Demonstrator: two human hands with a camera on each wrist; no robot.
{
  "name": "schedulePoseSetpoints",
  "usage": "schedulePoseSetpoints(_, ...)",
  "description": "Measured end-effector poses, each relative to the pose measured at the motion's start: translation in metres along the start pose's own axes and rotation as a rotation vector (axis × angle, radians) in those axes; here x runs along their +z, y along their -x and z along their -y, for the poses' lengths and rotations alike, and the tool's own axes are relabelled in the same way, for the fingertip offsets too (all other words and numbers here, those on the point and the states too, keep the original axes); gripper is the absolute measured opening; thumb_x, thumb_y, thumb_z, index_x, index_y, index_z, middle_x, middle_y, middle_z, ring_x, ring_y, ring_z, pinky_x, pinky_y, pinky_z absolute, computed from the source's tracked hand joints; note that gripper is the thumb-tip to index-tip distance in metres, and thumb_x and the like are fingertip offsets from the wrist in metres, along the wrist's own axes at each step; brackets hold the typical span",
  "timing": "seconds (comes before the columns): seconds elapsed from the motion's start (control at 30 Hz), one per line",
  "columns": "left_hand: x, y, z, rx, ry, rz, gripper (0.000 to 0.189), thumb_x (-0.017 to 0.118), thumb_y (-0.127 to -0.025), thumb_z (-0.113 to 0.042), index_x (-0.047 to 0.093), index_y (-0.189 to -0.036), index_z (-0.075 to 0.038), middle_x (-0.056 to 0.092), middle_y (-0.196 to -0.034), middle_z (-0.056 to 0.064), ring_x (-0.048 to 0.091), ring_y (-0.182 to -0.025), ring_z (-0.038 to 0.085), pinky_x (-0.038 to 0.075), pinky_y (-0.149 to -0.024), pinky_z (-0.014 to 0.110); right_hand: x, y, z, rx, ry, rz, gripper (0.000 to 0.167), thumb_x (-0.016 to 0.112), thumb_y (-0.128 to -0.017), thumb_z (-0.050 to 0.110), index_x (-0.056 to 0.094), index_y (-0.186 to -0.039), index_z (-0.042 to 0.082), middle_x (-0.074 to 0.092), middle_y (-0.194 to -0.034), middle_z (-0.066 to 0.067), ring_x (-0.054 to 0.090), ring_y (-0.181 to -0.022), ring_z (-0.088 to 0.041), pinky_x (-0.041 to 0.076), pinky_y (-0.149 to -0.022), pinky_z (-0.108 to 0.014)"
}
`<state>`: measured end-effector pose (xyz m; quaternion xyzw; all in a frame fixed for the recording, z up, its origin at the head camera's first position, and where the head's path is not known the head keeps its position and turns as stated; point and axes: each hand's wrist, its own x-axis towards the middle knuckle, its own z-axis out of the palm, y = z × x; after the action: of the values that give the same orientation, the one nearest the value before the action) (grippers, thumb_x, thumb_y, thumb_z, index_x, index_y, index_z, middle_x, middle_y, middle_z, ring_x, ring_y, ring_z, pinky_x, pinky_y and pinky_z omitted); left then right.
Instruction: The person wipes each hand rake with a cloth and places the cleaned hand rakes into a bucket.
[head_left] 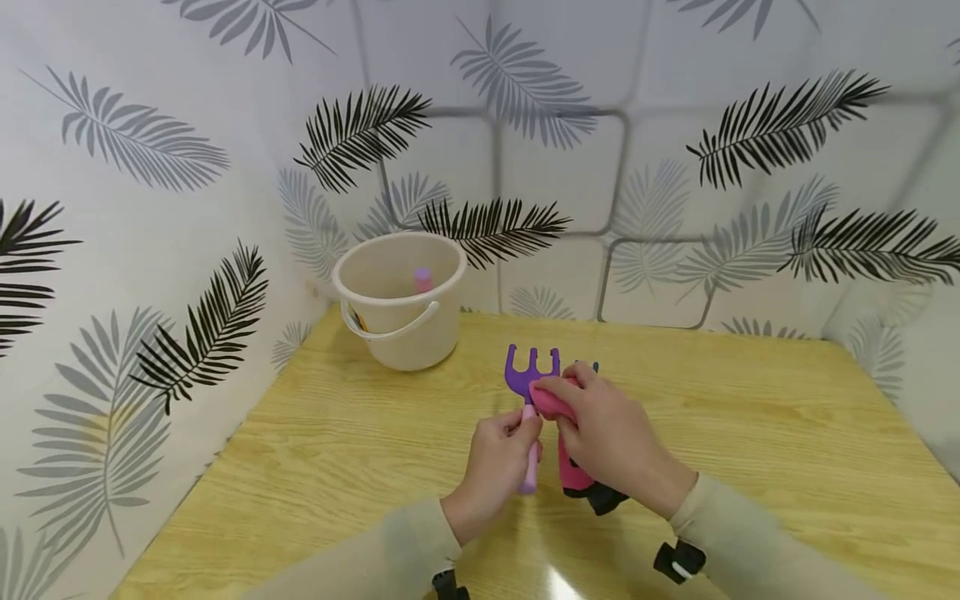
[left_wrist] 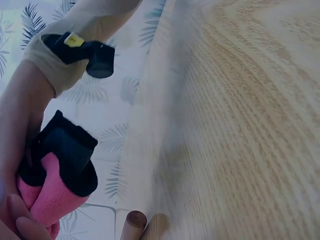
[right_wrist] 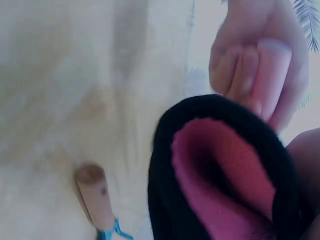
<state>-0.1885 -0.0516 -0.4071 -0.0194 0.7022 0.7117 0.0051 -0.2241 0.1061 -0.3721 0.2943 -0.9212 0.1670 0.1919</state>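
Note:
My left hand [head_left: 491,471] grips the pink handle of a purple toy hand rake [head_left: 517,379], its prongs pointing away from me. Bunched in my right hand [head_left: 618,433] is a soft pink cloth piece [head_left: 573,471] with a black edge, which touches the rake near its neck. The right wrist view shows the cloth's open, tube-like end [right_wrist: 200,175] with a wide black rim; whether it is a glove or a sock, I cannot tell. Behind it, the left hand [right_wrist: 235,70] is wrapped round the pink handle [right_wrist: 272,75].
A cream bucket [head_left: 401,333] with a handle stands at the back left; a pink and lilac handle [head_left: 423,279] shows inside. A tool with a wooden handle [right_wrist: 95,195] and blue metal lies on the wood-grain table [head_left: 337,467], mostly behind my right hand. Leaf-patterned wall covering [head_left: 540,167] rises behind.

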Motion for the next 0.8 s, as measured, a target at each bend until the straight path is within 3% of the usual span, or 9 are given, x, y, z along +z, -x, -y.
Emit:
schedulePoseSetpoints(0.17, 0.002, 0.003, -0.002, 0.006, -0.005, 0.000, 0.028, 0.059, -0.100, -0.022, 0.070, -0.108, 0.003, 0.059, -0.069, 0.002, 0.053, -0.056, 0.010, 0.043, -0.046, 0.021, -0.003, -0.014, -0.016, 0.068, 0.044, -0.055, 0.036, 0.073, -0.086, 0.012, 0.070, -0.122, 0.016, 0.061, -0.104, -0.013, 0.062, -0.068, -0.027, 0.056, -0.055, -0.040)
schedulePoseSetpoints(0.27, 0.004, 0.005, -0.001, -0.005, -0.009, 0.014, 0.029, 0.060, -0.100, -0.022, 0.070, -0.111, 0.003, 0.058, -0.069, 0.002, 0.053, -0.056, 0.009, 0.042, -0.045, 0.021, -0.005, -0.019, -0.024, 0.062, 0.086, -0.052, 0.034, 0.073, -0.085, 0.012, 0.071, -0.119, 0.017, 0.061, -0.104, -0.013, 0.063, -0.070, -0.030, 0.057, -0.056, -0.044)
schedulePoseSetpoints(0.4, 0.004, 0.006, 0.000, -0.016, -0.010, 0.029, 0.029, 0.060, -0.100, -0.021, 0.070, -0.114, 0.002, 0.058, -0.068, 0.002, 0.052, -0.056, 0.009, 0.041, -0.045, 0.020, -0.010, -0.020, -0.019, -0.057, 0.190, -0.007, 0.034, 0.077, -0.082, 0.010, 0.074, -0.111, 0.025, 0.063, -0.109, -0.008, 0.064, -0.087, -0.034, 0.057, -0.054, -0.044)
schedulePoseSetpoints(0.5, 0.004, 0.005, 0.002, -0.018, -0.024, 0.046, 0.028, 0.058, -0.101, -0.024, 0.071, -0.099, 0.001, 0.056, -0.065, 0.001, 0.048, -0.051, 0.008, 0.038, -0.044, 0.020, -0.014, -0.020, -0.006, -0.147, 0.248, 0.070, 0.037, 0.074, -0.079, 0.004, 0.075, -0.106, 0.030, 0.063, -0.116, -0.005, 0.060, -0.096, -0.034, 0.053, -0.046, -0.039)
schedulePoseSetpoints(0.63, 0.005, 0.004, 0.003, -0.006, -0.069, 0.059, 0.034, 0.057, -0.102, -0.027, 0.064, -0.078, -0.004, 0.055, -0.060, 0.000, 0.044, -0.048, 0.009, 0.035, -0.045, 0.021, -0.019, -0.023, 0.014, -0.244, 0.305, 0.163, 0.033, 0.070, -0.079, 0.004, 0.075, -0.097, 0.031, 0.061, -0.113, -0.002, 0.055, -0.094, -0.030, 0.048, -0.043, -0.036)
schedulePoseSetpoints(0.8, 0.007, 0.006, 0.007, 0.022, -0.143, 0.075, 0.037, 0.056, -0.101, -0.024, 0.060, -0.071, -0.002, 0.051, -0.052, -0.001, 0.043, -0.043, 0.010, 0.034, -0.043, 0.022, -0.017, -0.032, 0.025, -0.345, 0.375, 0.193, 0.022, 0.073, -0.082, 0.008, 0.072, -0.077, 0.030, 0.055, -0.093, 0.002, 0.051, -0.081, -0.026, 0.046, -0.049, -0.036)
